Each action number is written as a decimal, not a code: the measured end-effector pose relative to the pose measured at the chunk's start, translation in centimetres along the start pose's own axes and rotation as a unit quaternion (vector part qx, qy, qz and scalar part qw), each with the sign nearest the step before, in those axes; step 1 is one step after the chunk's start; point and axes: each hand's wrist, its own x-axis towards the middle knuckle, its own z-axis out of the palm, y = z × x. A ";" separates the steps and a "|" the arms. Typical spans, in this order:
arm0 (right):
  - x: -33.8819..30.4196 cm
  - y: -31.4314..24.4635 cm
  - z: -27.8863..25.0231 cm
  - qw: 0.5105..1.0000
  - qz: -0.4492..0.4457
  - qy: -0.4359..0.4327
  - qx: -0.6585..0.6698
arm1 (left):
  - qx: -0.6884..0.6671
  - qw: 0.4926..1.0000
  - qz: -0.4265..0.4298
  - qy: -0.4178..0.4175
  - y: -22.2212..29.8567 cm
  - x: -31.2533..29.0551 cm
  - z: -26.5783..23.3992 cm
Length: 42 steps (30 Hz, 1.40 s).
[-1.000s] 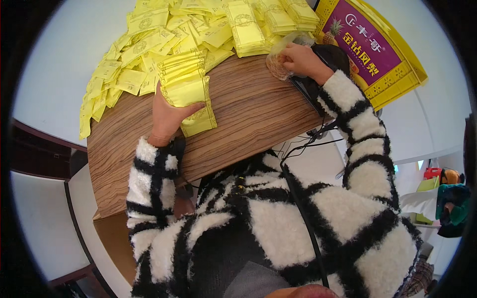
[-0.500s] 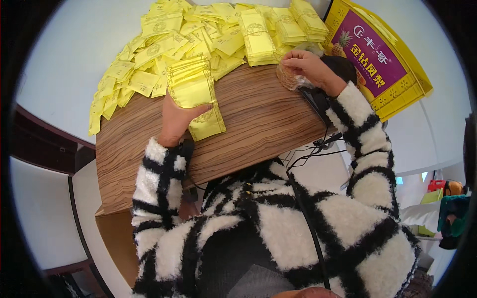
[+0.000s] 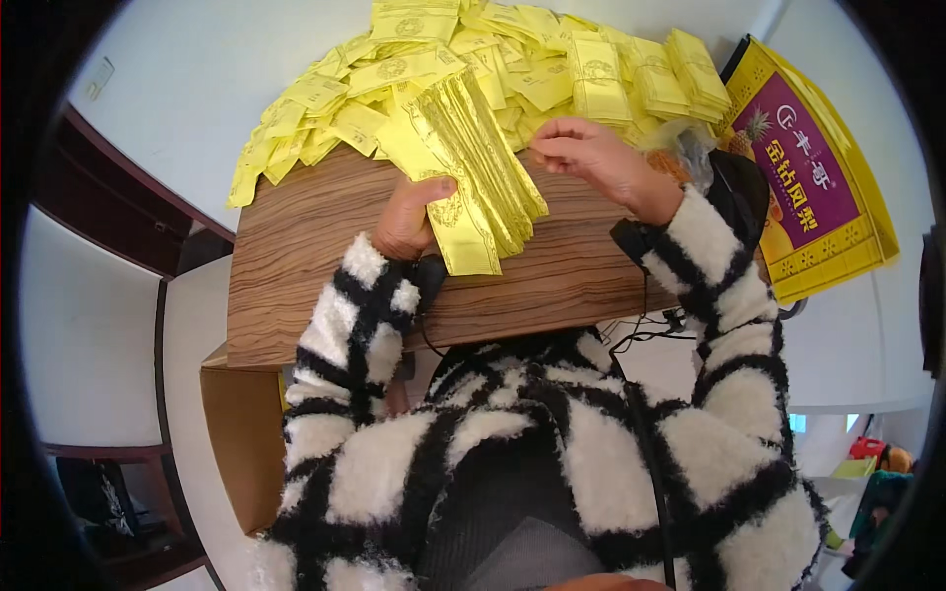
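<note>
Head view: left of the right hand (image 3: 603,165), whose fingertips are bunched, any content unclear, yellow printed packets (image 3: 471,177) are clamped and apparently steadied by the left hand (image 3: 409,219); even edges seem needed next.

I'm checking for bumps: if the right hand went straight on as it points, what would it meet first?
Probably the stack of yellow packets in the left hand; depth is unclear, so the right hand might pass over it.

Left hand (image 3: 406,221) with fingers hidden behind yellow packets (image 3: 471,182), clear bag (image 3: 696,150) partly covered by right hand (image 3: 603,165)
</note>
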 end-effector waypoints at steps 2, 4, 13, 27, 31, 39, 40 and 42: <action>1.1 1.1 1.0 1.000 0.001 -0.004 0.023 | -0.028 0.999 0.006 -0.019 0.0 -0.1 0.3; 1.9 1.5 1.6 0.999 0.001 -0.006 0.035 | -0.041 0.999 0.009 -0.030 0.1 0.1 0.4; 2.3 2.5 3.2 0.993 -0.015 0.001 0.117 | -0.031 0.999 -0.020 -0.003 0.4 0.2 0.9; 2.4 3.2 0.7 0.864 -0.125 -0.184 0.451 | -0.031 0.999 -0.030 -0.005 -0.2 -0.1 0.8; 2.9 4.4 -1.3 0.866 -0.072 -0.289 0.402 | -0.034 0.997 -0.055 -0.035 -0.3 -0.2 0.4; 0.3 0.3 -1.6 0.929 0.086 -0.290 -0.213 | 0.124 0.986 -0.097 -0.050 -0.3 0.3 2.8; 0.3 0.0 -1.6 0.914 0.063 -0.293 -0.274 | 0.134 0.985 -0.093 -0.048 -0.3 0.5 3.4; 0.7 -0.4 -0.9 0.891 0.032 -0.306 -0.335 | 0.148 0.985 -0.083 -0.034 -0.4 0.4 3.8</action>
